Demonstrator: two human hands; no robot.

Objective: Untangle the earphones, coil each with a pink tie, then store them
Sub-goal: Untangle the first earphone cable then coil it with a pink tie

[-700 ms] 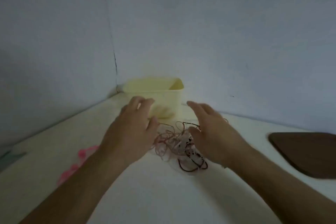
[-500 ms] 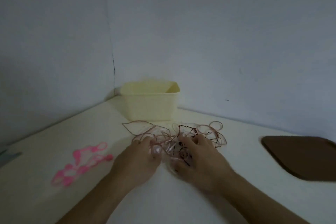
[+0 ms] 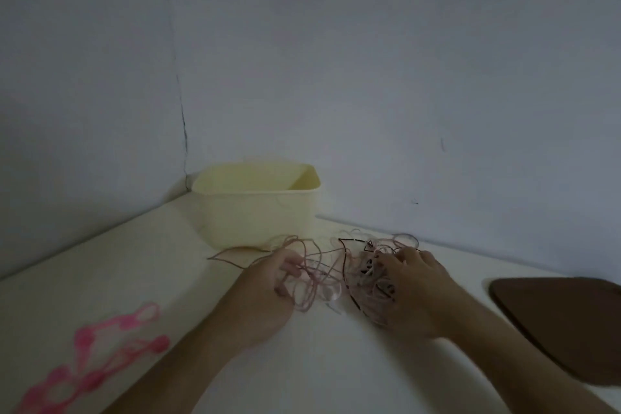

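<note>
— Pale tabletop in a dim corner. Earphones tangled at the middle, just before the yellow bin?

— Yes. Left hand curled into the loose pink loops; right hand clutching the denser knot, dark cable mixed in.

— Handling?

— Light, limp, thin cords; likely to snag and tighten if yanked. Better to pinch one loose loop near the knot and ease outward.

— Beyond?

— Pink ties far left; brown board right.
</note>
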